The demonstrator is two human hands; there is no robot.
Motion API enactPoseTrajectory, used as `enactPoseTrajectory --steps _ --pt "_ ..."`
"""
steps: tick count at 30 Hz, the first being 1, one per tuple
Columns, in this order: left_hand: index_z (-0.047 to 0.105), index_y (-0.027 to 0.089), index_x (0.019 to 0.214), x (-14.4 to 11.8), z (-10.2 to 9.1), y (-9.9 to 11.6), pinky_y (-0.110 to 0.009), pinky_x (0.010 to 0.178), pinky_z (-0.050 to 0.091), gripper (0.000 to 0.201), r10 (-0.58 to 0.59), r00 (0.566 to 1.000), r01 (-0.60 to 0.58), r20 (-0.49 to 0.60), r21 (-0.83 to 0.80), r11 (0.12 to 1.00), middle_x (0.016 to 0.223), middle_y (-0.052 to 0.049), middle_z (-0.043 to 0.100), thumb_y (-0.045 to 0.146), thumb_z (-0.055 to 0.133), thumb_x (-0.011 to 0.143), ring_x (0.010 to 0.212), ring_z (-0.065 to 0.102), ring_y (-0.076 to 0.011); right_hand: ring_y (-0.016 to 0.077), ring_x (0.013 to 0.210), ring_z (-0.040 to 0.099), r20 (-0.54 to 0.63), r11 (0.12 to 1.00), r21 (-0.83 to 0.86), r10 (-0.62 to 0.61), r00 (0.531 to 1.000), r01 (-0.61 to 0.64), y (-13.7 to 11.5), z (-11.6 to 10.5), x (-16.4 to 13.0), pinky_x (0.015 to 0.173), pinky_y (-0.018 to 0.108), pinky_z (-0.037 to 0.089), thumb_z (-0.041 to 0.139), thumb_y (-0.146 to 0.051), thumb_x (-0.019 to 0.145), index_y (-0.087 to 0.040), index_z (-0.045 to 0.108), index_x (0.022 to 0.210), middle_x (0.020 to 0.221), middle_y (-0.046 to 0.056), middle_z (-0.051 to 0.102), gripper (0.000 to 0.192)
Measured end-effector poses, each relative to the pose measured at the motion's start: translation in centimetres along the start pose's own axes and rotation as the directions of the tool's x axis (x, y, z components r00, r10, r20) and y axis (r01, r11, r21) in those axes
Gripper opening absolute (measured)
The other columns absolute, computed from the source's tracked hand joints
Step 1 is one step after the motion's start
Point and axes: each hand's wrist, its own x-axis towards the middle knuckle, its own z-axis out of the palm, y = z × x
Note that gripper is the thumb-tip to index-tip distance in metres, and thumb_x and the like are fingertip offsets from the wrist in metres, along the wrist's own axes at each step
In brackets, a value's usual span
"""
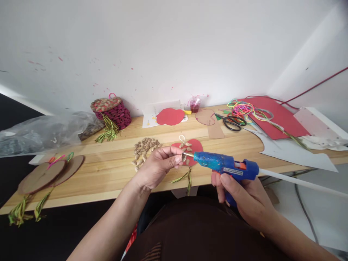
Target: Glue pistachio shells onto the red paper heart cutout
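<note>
My right hand [246, 195] grips a blue hot glue gun [227, 166] with an orange trigger and a white glue stick trailing to the right. Its metal nozzle points left and touches a small nut shell pinched in the fingertips of my left hand [159, 165]. Just behind the nozzle, a red apple-shaped paper cutout [196, 146] lies on the wooden table [108, 170], with a few shells stuck on it, a white string loop on top and green strands hanging below. A pile of loose shells [144, 149] lies beside my left hand.
A dark red woven basket [115, 111] of shells stands at the back left beside a plastic bag [43, 132]. Brown discs [47, 174] with green tassels lie at the left edge. Further back are another red cutout [170, 116], scissors [231, 121], neon cords [243, 108], red card [277, 117] and white sheets.
</note>
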Motion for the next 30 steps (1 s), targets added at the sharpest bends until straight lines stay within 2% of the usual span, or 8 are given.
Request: enactPoseTrajectory --steps 8,16,22,26,30 --pt "0.078 0.015 0.083 0.03 -0.01 0.03 -0.020 0.066 0.044 0.025 -0.010 1.000 0.010 -0.001 -0.001 1.000 0.070 -0.001 0.068 0.031 0.092 0.069 0.066 0.057 -0.0079 0.0183 0.066 0.058 -0.015 1.000 -0.024 0.001 1.000 -0.001 -0.11 0.03 0.05 0.060 0.031 0.044 0.049 -0.048 0.101 -0.022 0.062 0.078 0.062 0.002 0.062 0.037" --pt "0.078 0.015 0.082 0.08 -0.08 0.01 -0.019 0.066 0.045 0.024 -0.015 1.000 0.015 -0.003 -0.021 1.000 0.071 -0.001 0.069 0.028 0.092 0.069 0.065 0.058 -0.0076 0.0150 0.060 0.057 -0.005 0.997 -0.079 -0.006 1.000 0.005 -0.29 -0.08 0.30 0.058 0.030 0.044 0.048 -0.048 0.101 -0.021 0.061 0.069 0.065 0.003 0.062 0.044" --pt "0.077 0.013 0.083 0.32 -0.33 -0.20 -0.018 0.064 0.047 0.025 -0.024 1.000 0.023 -0.012 -0.092 0.995 0.071 -0.003 0.069 0.028 0.092 0.068 0.065 0.061 -0.0085 0.0150 0.061 0.057 -0.052 0.998 -0.060 0.006 0.999 -0.009 -0.52 0.05 0.16 0.053 0.028 0.042 0.050 -0.048 0.101 -0.021 0.061 0.070 0.064 0.002 0.062 0.042" --pt "0.077 0.014 0.085 0.44 -0.55 -0.32 -0.018 0.064 0.048 0.025 -0.024 1.000 0.021 -0.015 -0.166 0.986 0.071 -0.003 0.069 0.026 0.092 0.069 0.067 0.062 -0.0092 0.0151 0.063 0.056 0.011 0.998 -0.060 -0.021 1.000 0.022 -0.39 -0.05 -0.04 0.053 0.028 0.040 0.048 -0.045 0.102 -0.022 0.061 0.073 0.067 0.002 0.061 0.039" --pt "0.077 0.013 0.085 0.48 -0.53 -0.31 -0.017 0.064 0.049 0.023 -0.013 1.000 0.012 -0.006 -0.203 0.979 0.072 -0.002 0.068 0.023 0.091 0.070 0.066 0.061 -0.0081 0.0158 0.065 0.056 0.053 0.991 -0.111 -0.071 0.996 0.077 0.09 -0.14 -0.14 0.059 0.031 0.043 0.047 -0.041 0.102 -0.021 0.060 0.071 0.070 0.003 0.062 0.039"
